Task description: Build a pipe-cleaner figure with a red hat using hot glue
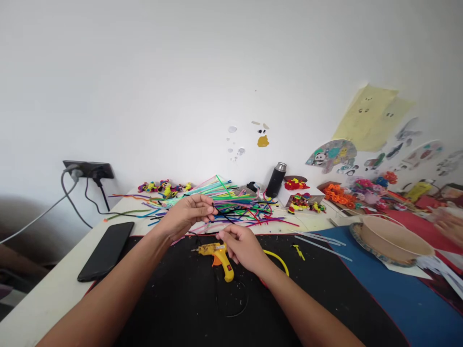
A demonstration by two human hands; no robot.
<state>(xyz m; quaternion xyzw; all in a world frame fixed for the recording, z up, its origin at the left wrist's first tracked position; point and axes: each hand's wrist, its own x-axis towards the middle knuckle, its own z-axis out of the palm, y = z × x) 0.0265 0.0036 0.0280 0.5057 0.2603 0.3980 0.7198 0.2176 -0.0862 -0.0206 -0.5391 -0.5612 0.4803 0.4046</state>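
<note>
My left hand (190, 213) is raised over the near edge of a pile of coloured pipe cleaners (231, 205), its fingers pinched on one end of a thin black pipe cleaner (223, 215). My right hand (242, 246) is curled just below, fingers closed on the lower end of that same black strand. A yellow glue gun (217, 255) lies on the black mat (181, 299) directly under my right hand, its black cord looping toward me. A bent yellow pipe cleaner (278, 258) lies by my right wrist.
A black phone (106, 250) lies at the left on the white table. A black flask (275, 180), small pipe-cleaner figures (306, 201) and a round tan tray (394, 238) on a blue mat stand to the right. Another person's hand (448, 224) shows at the far right.
</note>
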